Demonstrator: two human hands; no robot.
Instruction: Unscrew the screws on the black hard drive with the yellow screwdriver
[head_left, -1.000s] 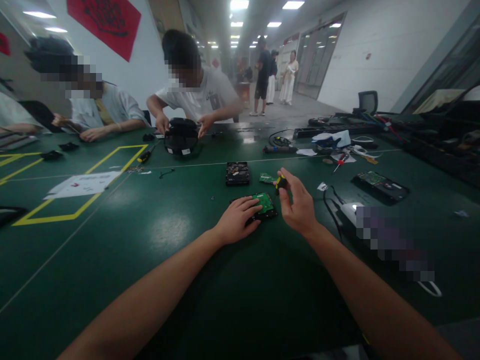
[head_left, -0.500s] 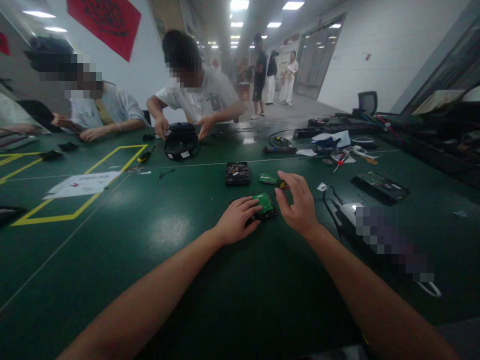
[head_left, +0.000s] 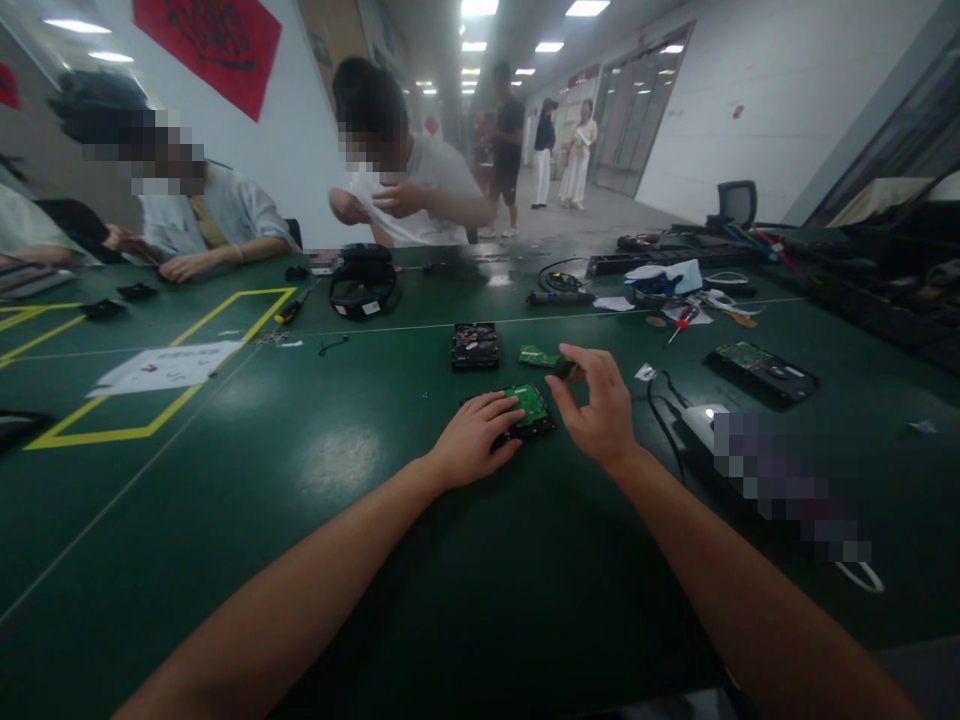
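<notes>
A hard drive [head_left: 534, 402] lies on the green table with its green circuit board facing up. My left hand [head_left: 476, 435] is laid over its left part, fingers across the board and thumb along the near edge, holding it down. Just right of the drive, my right hand [head_left: 596, 405] pinches a short dark handle that looks like a screwdriver [head_left: 564, 369]; its tip is too dim to make out. Behind the drive rests a loose green circuit board [head_left: 535, 356], partly hidden by the right fingers. A second hard drive [head_left: 475, 346] lies farther back.
To the right are a third hard drive [head_left: 763, 372], a white elongated device [head_left: 697, 420] with a black cable, and a red screwdriver [head_left: 681, 322]. A black round case [head_left: 363, 290] stands before a co-worker [head_left: 420, 190] across the table. Paper [head_left: 165, 368] lies at left.
The dark handle in my right fingers has turned, and its yellow mark no longer shows. My left hand stays put. The co-worker opposite let go of the black case and raised both hands to the shirt.
</notes>
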